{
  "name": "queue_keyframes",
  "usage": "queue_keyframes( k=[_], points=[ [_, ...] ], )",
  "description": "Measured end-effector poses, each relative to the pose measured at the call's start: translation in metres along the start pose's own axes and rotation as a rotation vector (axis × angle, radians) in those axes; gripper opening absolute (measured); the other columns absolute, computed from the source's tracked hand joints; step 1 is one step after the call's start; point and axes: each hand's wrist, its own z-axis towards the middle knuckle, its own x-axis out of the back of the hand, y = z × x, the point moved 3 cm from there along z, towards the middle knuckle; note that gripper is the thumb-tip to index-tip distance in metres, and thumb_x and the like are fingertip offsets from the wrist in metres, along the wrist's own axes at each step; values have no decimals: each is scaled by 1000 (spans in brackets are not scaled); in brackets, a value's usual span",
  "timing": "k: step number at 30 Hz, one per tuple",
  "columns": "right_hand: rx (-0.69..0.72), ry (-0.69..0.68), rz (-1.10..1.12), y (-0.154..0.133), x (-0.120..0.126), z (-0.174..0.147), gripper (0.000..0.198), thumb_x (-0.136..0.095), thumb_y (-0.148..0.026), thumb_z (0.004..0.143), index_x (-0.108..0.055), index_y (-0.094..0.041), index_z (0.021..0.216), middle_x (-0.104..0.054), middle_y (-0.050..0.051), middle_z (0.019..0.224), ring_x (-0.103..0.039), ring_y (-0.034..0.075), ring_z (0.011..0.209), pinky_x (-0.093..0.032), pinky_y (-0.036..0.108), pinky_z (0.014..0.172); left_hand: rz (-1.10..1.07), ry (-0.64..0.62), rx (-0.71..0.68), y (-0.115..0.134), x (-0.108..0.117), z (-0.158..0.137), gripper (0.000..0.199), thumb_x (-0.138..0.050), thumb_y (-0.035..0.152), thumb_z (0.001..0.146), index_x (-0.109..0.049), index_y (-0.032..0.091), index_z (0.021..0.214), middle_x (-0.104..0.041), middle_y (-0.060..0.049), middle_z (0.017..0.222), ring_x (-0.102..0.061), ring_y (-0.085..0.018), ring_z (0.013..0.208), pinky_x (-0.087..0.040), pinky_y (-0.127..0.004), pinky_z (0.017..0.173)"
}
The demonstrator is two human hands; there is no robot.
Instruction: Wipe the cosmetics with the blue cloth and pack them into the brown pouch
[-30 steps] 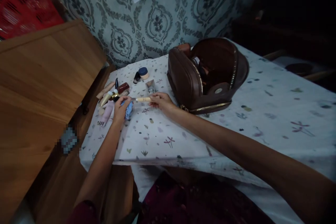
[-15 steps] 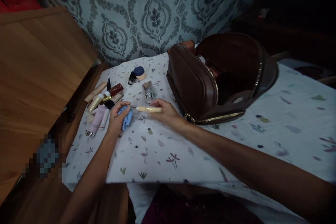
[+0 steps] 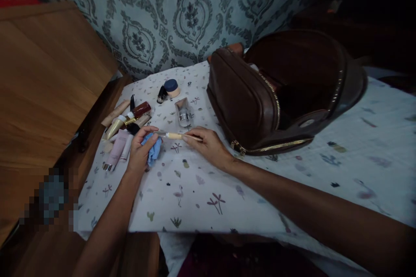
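Observation:
A crumpled blue cloth [image 3: 154, 151] is bunched in my left hand [image 3: 142, 145], its fingers closed around it. Between my hands lies a slim pale-yellow cosmetic tube [image 3: 175, 136] with a clear or silvery left part. My right hand [image 3: 209, 143] pinches its narrow right end, while the left end meets my left fingertips above the cloth. Just beyond them a silver-capped squeeze tube [image 3: 183, 112] rests on the table. Beside my left hand is a loose group of cosmetics, among them a pink tube [image 3: 117, 149], a cream bottle [image 3: 115, 127] and a dark red bottle [image 3: 141, 109].
An unzipped brown leather bag [image 3: 243, 99] stands on the printed white tablecloth [image 3: 195, 207] at right. Toward the wall sit a blue-lidded jar [image 3: 171, 88] and a small black item [image 3: 161, 94]. A wooden panel [image 3: 52, 82] borders the table on the left.
My right hand's grip has shifted to the narrow right end of the tube, which now shows more of its length between my hands. The view has moved slightly.

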Motion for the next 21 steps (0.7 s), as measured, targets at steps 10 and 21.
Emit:
queue_keyframes(
  k=[10,21],
  points=[
    [22,-12,-36,-3,0,-3,7,-67,-28,86,-69,-23,90,-64,1,83,-59,17,76,-43,28,70,42,10,-5,-4,0,-1,36,-82,49,70,-66,20,84,-63,2,59,-55,-10,47,-37,-16,38],
    [48,-76,-54,-6,0,-4,19,-62,-31,91,-71,-18,81,-61,2,76,-57,16,73,-40,27,67,31,-40,-12,-5,2,-2,36,-80,47,75,-71,19,96,-58,5,55,-40,-5,36,-26,-17,32]
  ],
)
